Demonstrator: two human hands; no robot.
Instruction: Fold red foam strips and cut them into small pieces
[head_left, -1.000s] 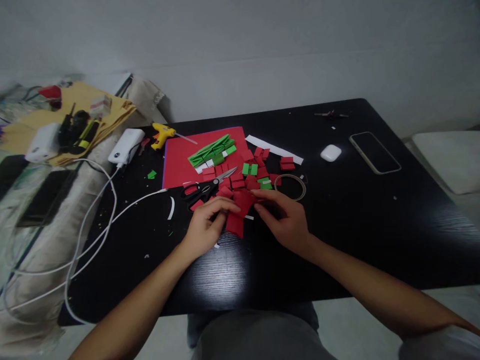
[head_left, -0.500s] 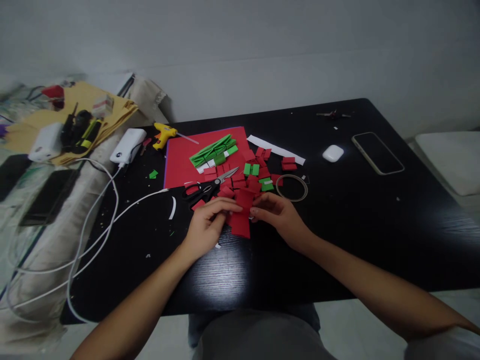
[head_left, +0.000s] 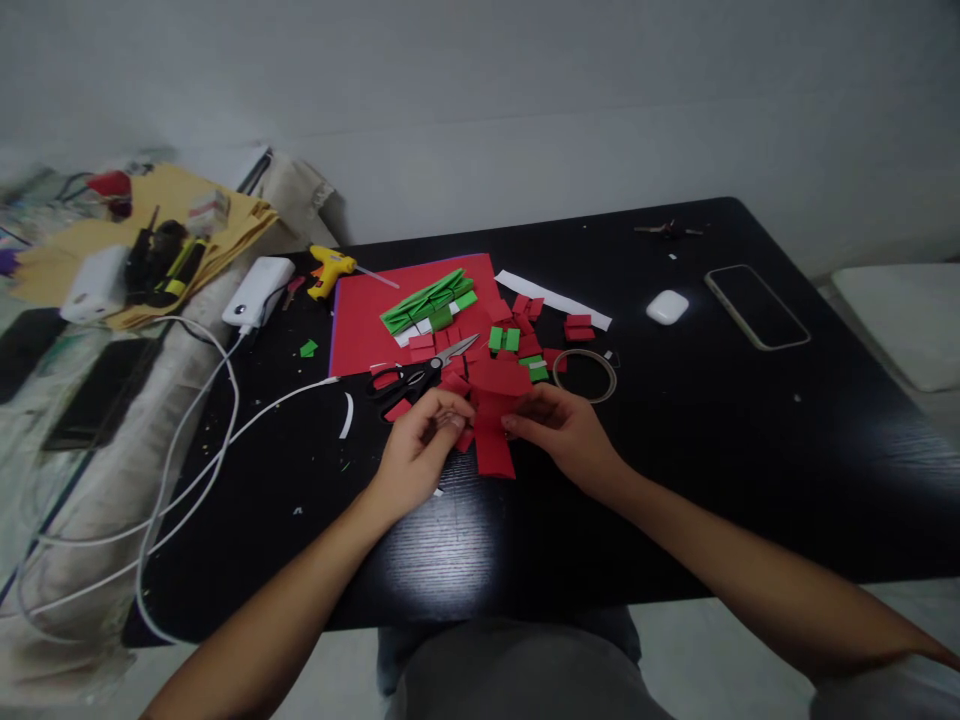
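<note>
A folded piece of red paper [head_left: 493, 445] is held up between my two hands, its upper part spread wide and a flap hanging toward me. My right hand [head_left: 566, 432] pinches its right edge between thumb and fingers. At its left edge, the curled fingers of my left hand [head_left: 421, 445] close on the paper, with the thumb near the index finger. Just beyond lie black-handled scissors [head_left: 431, 370] and several small folded red pieces. Green folded pieces [head_left: 502, 339] are mixed among them. A tape ring [head_left: 613, 380] rests beyond my right hand.
A red sheet [head_left: 360, 330] carries a green pleated paper strip [head_left: 427, 303]. A yellow glue gun [head_left: 328, 270], white power bank [head_left: 259, 290] and looping white cables [head_left: 234, 390] are at left. A white case [head_left: 667, 307] and phone [head_left: 757, 307] lie at right.
The red paper has turned and shifted slightly right, its upper part now opened wider. My left fingers have curled and drawn back to its left edge; the right hand stays nearly in place.
</note>
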